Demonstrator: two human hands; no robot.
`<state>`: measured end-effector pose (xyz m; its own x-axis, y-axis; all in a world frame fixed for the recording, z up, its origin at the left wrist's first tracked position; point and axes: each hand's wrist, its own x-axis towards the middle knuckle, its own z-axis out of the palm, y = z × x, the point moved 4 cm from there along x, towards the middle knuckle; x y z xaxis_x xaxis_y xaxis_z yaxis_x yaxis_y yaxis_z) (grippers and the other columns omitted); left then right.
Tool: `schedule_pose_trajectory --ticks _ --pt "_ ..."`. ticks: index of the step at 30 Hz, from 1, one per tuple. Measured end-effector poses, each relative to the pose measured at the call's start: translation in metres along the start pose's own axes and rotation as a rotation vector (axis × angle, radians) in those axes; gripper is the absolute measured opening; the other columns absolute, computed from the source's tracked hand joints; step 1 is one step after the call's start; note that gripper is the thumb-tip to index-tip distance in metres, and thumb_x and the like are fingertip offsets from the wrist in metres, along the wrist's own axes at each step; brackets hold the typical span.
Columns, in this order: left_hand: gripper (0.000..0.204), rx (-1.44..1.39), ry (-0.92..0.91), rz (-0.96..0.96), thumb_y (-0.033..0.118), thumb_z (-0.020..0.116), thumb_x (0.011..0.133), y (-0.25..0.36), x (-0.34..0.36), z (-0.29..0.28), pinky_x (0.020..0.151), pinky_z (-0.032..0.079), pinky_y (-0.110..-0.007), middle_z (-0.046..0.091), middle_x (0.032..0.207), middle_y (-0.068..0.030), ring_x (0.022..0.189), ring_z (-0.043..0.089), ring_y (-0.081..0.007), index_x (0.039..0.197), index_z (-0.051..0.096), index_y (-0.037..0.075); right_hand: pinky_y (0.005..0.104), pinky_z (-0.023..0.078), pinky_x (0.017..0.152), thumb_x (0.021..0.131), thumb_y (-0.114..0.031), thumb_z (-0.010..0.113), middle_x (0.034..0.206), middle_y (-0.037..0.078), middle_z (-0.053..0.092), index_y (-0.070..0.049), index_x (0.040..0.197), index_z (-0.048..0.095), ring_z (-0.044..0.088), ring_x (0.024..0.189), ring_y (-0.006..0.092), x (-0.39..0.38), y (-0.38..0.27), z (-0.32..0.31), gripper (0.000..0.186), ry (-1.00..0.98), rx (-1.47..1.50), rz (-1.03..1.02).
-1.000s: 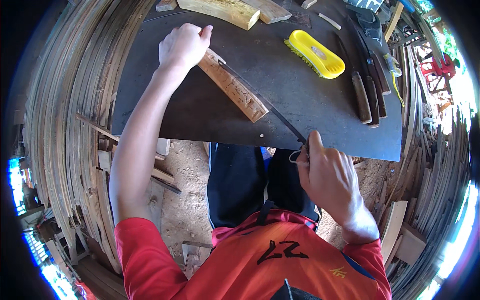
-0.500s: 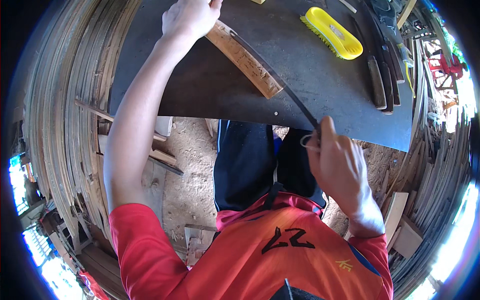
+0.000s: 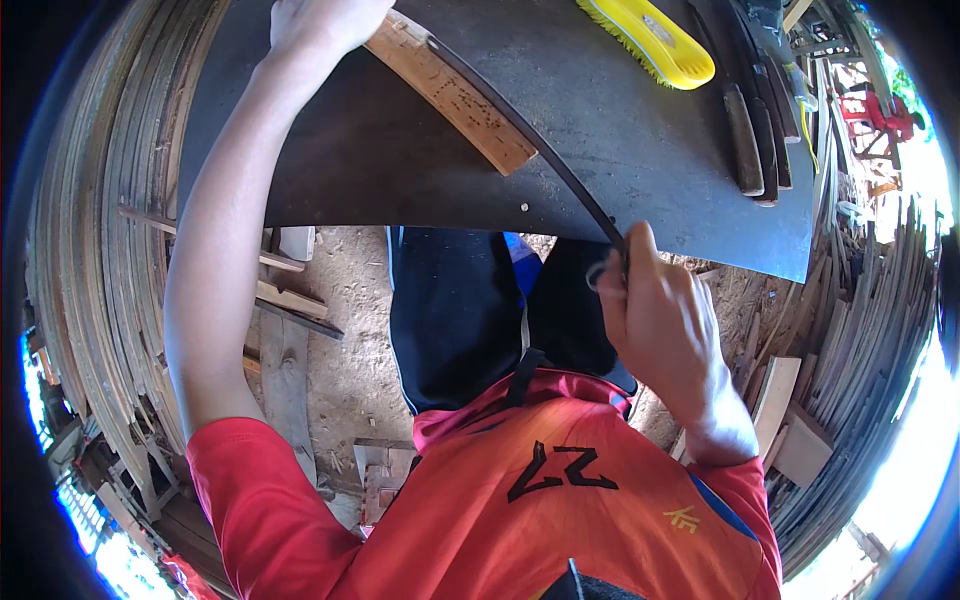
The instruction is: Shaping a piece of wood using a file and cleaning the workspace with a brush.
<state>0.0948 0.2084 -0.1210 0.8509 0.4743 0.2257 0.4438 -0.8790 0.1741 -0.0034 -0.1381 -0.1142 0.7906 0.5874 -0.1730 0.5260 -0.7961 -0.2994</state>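
Note:
A pale brown length of wood [image 3: 455, 100] with dark specks lies aslant on the dark tabletop. My left hand [image 3: 328, 22], partly cut off by the upper edge of the view, is closed on its far end. Along the wood's right side runs a long, thin, dark metal file [image 3: 570, 180], touching it, its near part reaching out past the wood toward me. My right hand [image 3: 665, 315] grips the file's near end just off the table's front edge; the handle is hidden in the fist. A pale loop shows by the thumb.
A yellow scrubbing brush [image 3: 675, 50] lies on the dark table [image 3: 340, 170] at the far right. Beside it are several long tools with wooden handles [image 3: 743, 150]. Stacked wood strips [image 3: 110, 200] rise at left, more [image 3: 880, 300] at right. Offcuts [image 3: 290, 300] lie on the dirt floor.
The whole view has shifted, so the table and the wood appear farther left and up. My right hand sits slightly farther from the wood's near end. Both grips are unchanged.

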Motion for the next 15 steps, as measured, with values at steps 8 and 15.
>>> schedule_pose_trajectory --ticks 8,15 --pt "0.048 0.001 -0.113 -0.087 0.042 0.059 0.104 0.005 -0.002 -0.009 0.083 0.059 -0.049 0.077 0.085 -0.0168 0.086 0.076 -0.0359 0.082 0.075 0.003 0.0534 0.054 0.054 0.099 -0.019 0.064 0.063 0.023 0.065 0.003 0.102 0.050 0.068 0.061 0.0446 0.018 -0.012 -0.001 0.026 0.038 -0.026 -0.065" --pt "0.047 0.019 -0.077 -0.036 0.042 0.061 0.103 0.005 0.000 -0.006 0.084 0.058 -0.050 0.076 0.091 -0.0204 0.091 0.075 -0.0382 0.084 0.075 0.002 0.0538 0.052 0.052 0.098 -0.015 0.065 0.063 0.024 0.063 0.001 0.098 0.049 0.066 0.059 0.0453 -0.007 0.001 -0.005 0.023 0.013 0.025 -0.036"
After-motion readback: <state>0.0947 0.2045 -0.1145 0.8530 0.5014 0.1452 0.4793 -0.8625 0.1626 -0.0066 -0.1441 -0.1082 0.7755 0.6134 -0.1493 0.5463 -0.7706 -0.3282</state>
